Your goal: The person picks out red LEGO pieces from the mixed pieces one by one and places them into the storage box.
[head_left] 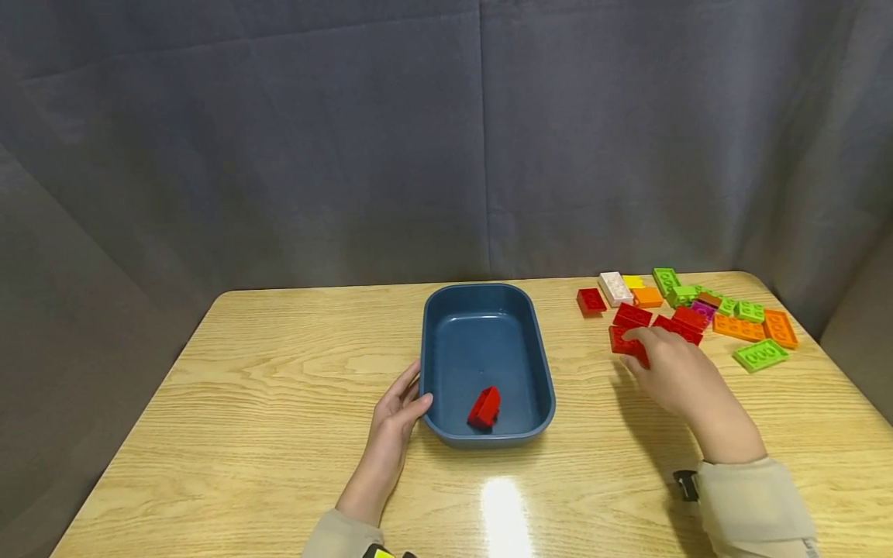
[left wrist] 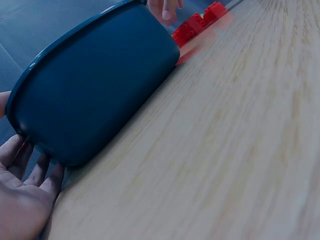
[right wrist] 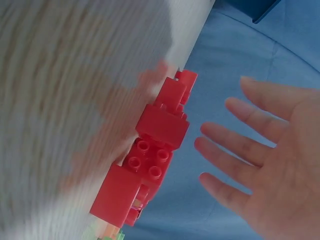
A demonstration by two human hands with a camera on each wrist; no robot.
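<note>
A dark blue rectangular bin (head_left: pixel 481 349) stands on the table, with one red brick (head_left: pixel 484 408) lying inside. My left hand (head_left: pixel 398 422) rests against the bin's left side, thumb at the rim and fingers spread along the outer wall. In the left wrist view, the fingertips (left wrist: pixel 57 169) touch the bin's lower wall. Over on the right, my right hand (head_left: pixel 673 370) hovers at a group of red bricks (head_left: pixel 633 315). The right wrist view shows that hand with its fingers extended and apart from the red bricks (right wrist: pixel 162 125), holding nothing.
Behind and right of the red bricks lie several green (head_left: pixel 762 355), orange (head_left: pixel 780 328) and purple bricks. A white brick (head_left: pixel 615 289) and a separate red brick (head_left: pixel 591 301) sit near the table's back edge. A grey curtain (head_left: pixel 349 155) hangs behind the table.
</note>
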